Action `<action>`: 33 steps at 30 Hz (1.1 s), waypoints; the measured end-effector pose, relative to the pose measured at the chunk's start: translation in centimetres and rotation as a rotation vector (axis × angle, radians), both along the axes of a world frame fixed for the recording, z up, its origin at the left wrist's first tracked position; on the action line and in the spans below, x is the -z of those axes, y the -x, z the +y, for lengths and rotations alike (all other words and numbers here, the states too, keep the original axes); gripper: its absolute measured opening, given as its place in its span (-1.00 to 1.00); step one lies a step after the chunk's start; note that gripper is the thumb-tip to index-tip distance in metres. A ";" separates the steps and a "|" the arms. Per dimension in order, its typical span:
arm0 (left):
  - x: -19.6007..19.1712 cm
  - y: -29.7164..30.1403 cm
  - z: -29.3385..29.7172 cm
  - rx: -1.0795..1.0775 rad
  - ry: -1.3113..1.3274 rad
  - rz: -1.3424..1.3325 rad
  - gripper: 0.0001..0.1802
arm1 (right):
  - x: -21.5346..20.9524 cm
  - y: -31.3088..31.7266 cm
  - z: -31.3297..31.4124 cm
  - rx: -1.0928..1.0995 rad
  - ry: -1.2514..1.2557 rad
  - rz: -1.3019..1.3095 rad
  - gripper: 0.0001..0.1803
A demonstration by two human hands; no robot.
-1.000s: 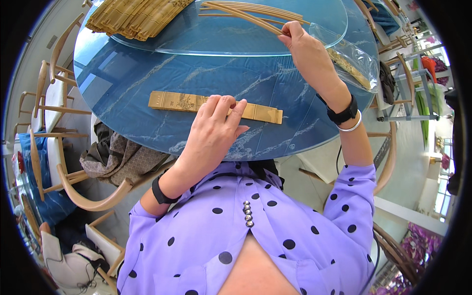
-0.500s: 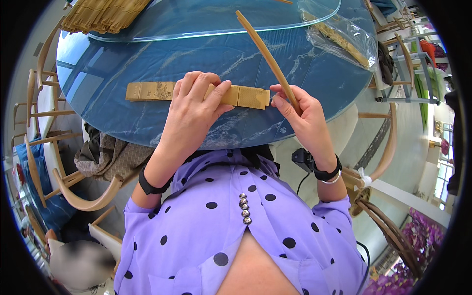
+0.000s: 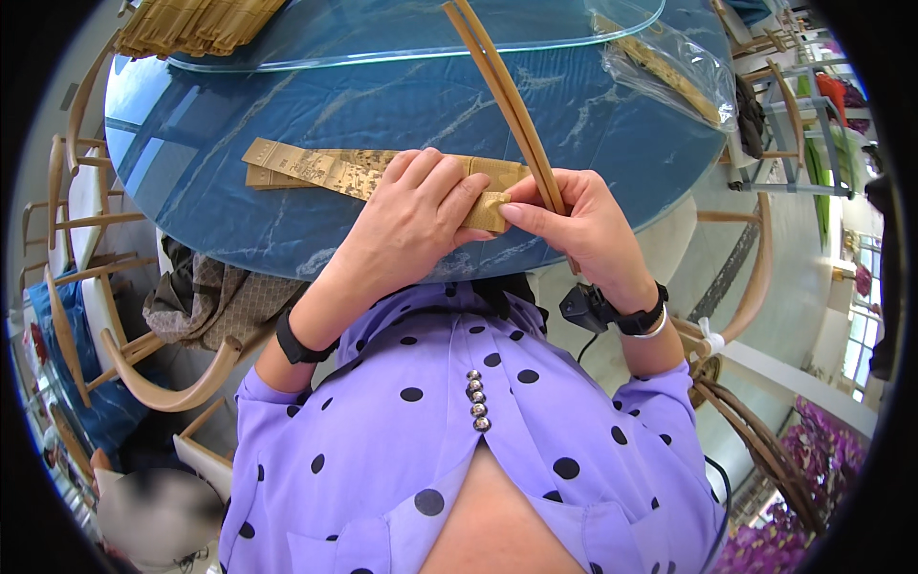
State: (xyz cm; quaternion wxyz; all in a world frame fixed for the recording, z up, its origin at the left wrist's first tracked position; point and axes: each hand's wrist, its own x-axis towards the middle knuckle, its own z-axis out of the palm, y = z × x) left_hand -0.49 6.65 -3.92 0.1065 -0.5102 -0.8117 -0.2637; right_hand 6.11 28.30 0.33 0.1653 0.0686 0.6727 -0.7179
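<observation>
My left hand [image 3: 406, 210] is closed on a flat gold paper chopstick sleeve [image 3: 311, 167], gripping it near its right end. That sleeve is tilted across other gold sleeves [image 3: 497, 170] lying on the blue table. A pair of brown chopsticks [image 3: 507, 96] stands slanted in my right hand [image 3: 579, 225], their far ends pointing up and away. The right thumb and fingertips meet the right end of the held sleeve, and the chopsticks rest between the fingers and palm. My left palm hides the sleeve's middle.
The marbled blue table [image 3: 229, 230] carries a glass turntable [image 3: 402, 57]. A stack of gold sleeves [image 3: 196, 27] lies at the far left, and a clear plastic bag [image 3: 703, 72] with sleeves at the far right. Wooden chairs [image 3: 172, 387] surround the table. A black device [image 3: 585, 308] hangs by my right wrist.
The top sleeve has been lifted and angled off the others by my left hand, which moved right. My right hand, with the chopsticks now more upright, has come against the sleeve's end.
</observation>
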 end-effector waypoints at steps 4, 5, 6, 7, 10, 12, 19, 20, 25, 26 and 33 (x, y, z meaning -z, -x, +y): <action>-0.6 -0.4 -0.3 -0.024 0.025 0.053 -0.40 | 0.2 0.0 -0.2 -0.002 0.047 -0.035 -0.77; -0.7 -0.5 -0.3 -0.027 0.026 0.073 -0.40 | 0.3 0.0 -0.4 -0.002 0.056 -0.040 -0.77; -0.7 -0.5 -0.3 -0.026 0.018 0.074 -0.41 | 0.4 0.0 -0.6 -0.003 0.065 -0.045 -0.76; -0.8 -0.5 -0.2 -0.026 0.008 0.076 -0.42 | 0.5 0.1 -0.8 -0.004 0.073 -0.050 -0.76; -1.0 -0.3 -0.5 -0.023 -0.002 0.078 -0.44 | -0.2 0.3 -0.7 -0.027 0.083 -0.069 -0.74; -1.1 -0.3 -0.6 -0.011 -0.010 0.060 -0.45 | 0.0 0.3 -0.1 -0.076 0.124 -0.109 -0.73; -1.0 -0.4 -0.7 0.047 -0.063 -0.035 -0.45 | 0.0 0.6 0.8 -0.167 0.173 -0.175 -0.72; -1.0 -0.5 -0.7 0.052 -0.064 -0.037 -0.45 | -0.1 0.5 0.6 -0.168 0.185 -0.146 -0.73; -1.1 -0.9 -0.5 0.008 -0.029 0.012 -0.44 | 0.2 0.4 -0.6 -0.105 0.144 -0.088 -0.79; -1.0 -1.0 -0.4 -0.001 -0.024 0.012 -0.42 | 0.6 0.2 -0.8 -0.085 0.152 -0.078 -0.81; -0.1 -0.5 -0.4 -0.023 0.054 0.052 -0.38 | 1.1 -0.5 -1.8 0.037 0.056 0.027 -0.81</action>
